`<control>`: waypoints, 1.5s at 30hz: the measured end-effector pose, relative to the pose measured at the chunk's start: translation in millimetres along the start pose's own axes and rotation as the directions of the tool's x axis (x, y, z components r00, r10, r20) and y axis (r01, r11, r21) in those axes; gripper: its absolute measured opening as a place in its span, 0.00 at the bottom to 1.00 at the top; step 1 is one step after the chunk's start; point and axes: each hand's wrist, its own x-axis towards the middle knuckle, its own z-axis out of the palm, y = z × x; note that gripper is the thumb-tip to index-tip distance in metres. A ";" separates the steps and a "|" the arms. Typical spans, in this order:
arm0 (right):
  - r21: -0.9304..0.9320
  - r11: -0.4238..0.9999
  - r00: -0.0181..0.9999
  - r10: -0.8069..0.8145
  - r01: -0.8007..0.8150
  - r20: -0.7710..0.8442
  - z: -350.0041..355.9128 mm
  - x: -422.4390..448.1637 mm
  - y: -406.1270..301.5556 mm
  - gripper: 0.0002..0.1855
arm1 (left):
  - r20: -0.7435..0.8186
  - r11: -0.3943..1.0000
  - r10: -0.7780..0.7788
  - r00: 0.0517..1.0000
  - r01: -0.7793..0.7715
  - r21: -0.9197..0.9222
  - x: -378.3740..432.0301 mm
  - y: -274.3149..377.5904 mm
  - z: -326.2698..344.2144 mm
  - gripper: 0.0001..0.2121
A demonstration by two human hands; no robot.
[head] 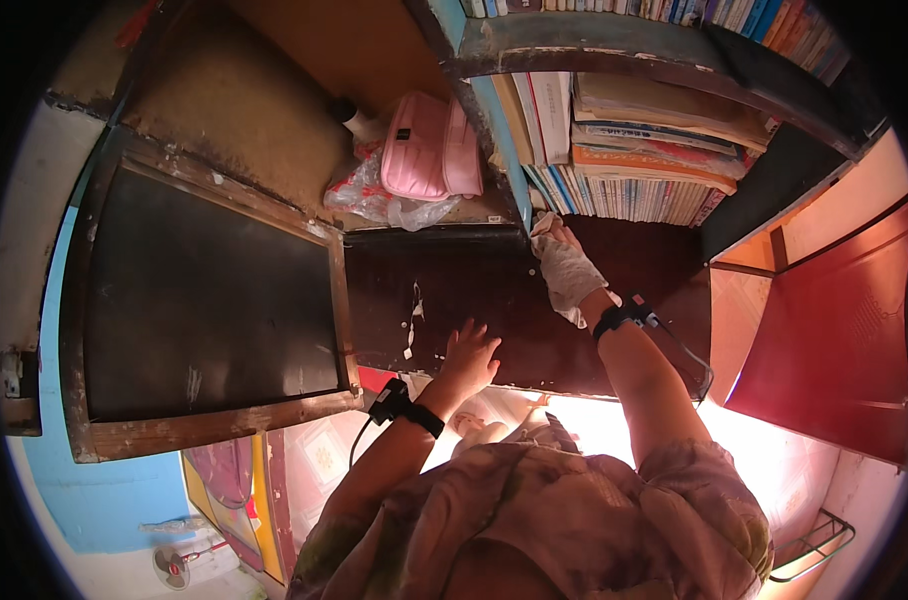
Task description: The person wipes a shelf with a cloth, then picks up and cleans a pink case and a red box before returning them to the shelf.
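Observation:
My right hand (562, 244) holds a pale, crumpled cloth (574, 274) that drapes back over the wrist. Hand and cloth are at the foot of a blue-edged upright divider (502, 150), on a dark wooden desktop (499, 300). My left hand (470, 358) is near the desktop's front edge, its fingers spread and nothing in them. White marks or scraps (418, 309) show on the dark surface to its left. Both wrists wear black straps with small devices.
Books (626, 195) stand and lie stacked on the shelf beyond my right hand. A pink bag (416, 150) and a clear plastic bag (356, 187) fill part of the left compartment. A wood-framed door (213, 292) hangs open at left; a red panel (836, 337) is at right.

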 end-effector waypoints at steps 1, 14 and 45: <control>0.025 0.999 0.999 0.035 -0.034 -0.031 5.9 -5.9 -2.1 0.21 | 0.005 1.000 0.010 1.000 -0.010 0.005 0.8 1.1 -0.1 0.22; 0.226 0.968 0.992 0.119 -0.107 -0.041 67.0 -21.6 -133.0 0.22 | 0.018 1.000 0.017 1.000 -0.017 0.002 -12.7 -11.8 1.6 0.22; 0.160 0.665 0.567 0.719 -0.730 -0.401 -6.2 -147.2 -16.6 0.26 | -0.074 0.912 0.335 0.939 -0.343 -0.224 -8.1 50.0 21.4 0.23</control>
